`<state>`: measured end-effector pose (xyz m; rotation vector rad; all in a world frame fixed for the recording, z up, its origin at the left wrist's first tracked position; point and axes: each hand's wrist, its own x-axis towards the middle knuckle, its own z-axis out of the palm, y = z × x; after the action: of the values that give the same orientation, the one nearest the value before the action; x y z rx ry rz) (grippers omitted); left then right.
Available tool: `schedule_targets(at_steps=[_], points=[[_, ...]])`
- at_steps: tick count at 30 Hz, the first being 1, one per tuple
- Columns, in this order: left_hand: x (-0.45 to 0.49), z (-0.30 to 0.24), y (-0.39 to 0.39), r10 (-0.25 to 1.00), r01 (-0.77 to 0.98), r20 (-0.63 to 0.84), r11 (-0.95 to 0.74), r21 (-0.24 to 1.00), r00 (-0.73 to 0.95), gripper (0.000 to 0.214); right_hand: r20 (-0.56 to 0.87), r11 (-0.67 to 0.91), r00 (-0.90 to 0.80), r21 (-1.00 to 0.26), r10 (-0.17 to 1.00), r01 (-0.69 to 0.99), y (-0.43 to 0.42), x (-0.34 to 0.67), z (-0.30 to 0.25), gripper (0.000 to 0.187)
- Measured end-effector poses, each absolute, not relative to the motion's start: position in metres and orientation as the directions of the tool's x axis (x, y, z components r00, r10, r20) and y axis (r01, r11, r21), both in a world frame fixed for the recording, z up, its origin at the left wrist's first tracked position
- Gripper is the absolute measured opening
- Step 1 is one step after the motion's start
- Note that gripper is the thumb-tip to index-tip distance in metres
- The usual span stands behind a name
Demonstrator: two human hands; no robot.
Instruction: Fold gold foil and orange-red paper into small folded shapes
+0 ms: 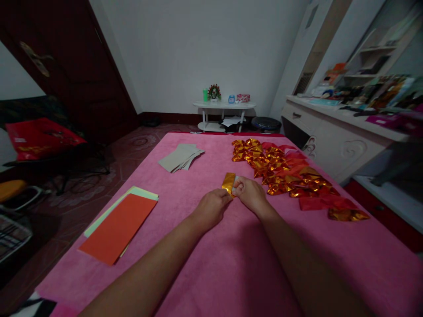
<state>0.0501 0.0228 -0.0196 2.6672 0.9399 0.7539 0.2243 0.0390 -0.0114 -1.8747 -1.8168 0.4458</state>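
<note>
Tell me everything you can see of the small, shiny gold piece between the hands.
The small, shiny gold piece looks like smooth foil or foil paper, roughly rectangular, with a pale grey strip along its right side. The left hand's fingers are at its lower end, the right hand's at its right side, hiding parts. It's over the pink cloth; contact is unclear.

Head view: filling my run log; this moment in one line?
left hand: on gold foil | right hand: at foil's right edge | grey sheets: left, beyond | gold bundles: right
</note>
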Motion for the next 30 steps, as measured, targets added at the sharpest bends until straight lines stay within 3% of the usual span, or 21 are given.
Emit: schedule_targets(at_steps=[7, 11, 13, 17, 24, 30], points=[[0.049, -0.015, 0.020, 0.640, 0.560, 0.370, -0.768, 0.309, 0.673, 0.024, 0.386, 0.116, 0.074, -0.448, 0.919, 0.887, 0.034, 0.225, -0.010, 0.023], [0.048, -0.017, 0.020, 0.645, 0.564, 0.382, -0.764, 0.313, 0.662, 0.023, 0.523, 0.292, -0.090, -0.317, 0.848, 0.903, 0.040, 0.219, -0.002, 0.037], [0.048, -0.018, 0.021, 0.642, 0.557, 0.391, -0.767, 0.318, 0.660, 0.023, 0.469, 0.364, -0.219, -0.244, 0.855, 0.899, 0.048, 0.215, 0.000, 0.040], [0.048, -0.017, 0.023, 0.639, 0.552, 0.401, -0.769, 0.322, 0.657, 0.022, 0.262, 0.422, -0.370, -0.181, 0.891, 0.888, 0.069, 0.215, 0.006, 0.025], [0.043, -0.011, 0.025, 0.680, 0.582, 0.408, -0.733, 0.352, 0.609, 0.029, 0.102, 0.273, -0.262, -0.126, 0.960, 0.954, 0.078, 0.228, 0.025, 0.005], [0.044, -0.011, 0.029, 0.705, 0.587, 0.418, -0.709, 0.391, 0.574, 0.030, -0.061, 0.127, -0.134, -0.110, 0.989, 0.986, 0.055, 0.243, 0.036, 0.008]])
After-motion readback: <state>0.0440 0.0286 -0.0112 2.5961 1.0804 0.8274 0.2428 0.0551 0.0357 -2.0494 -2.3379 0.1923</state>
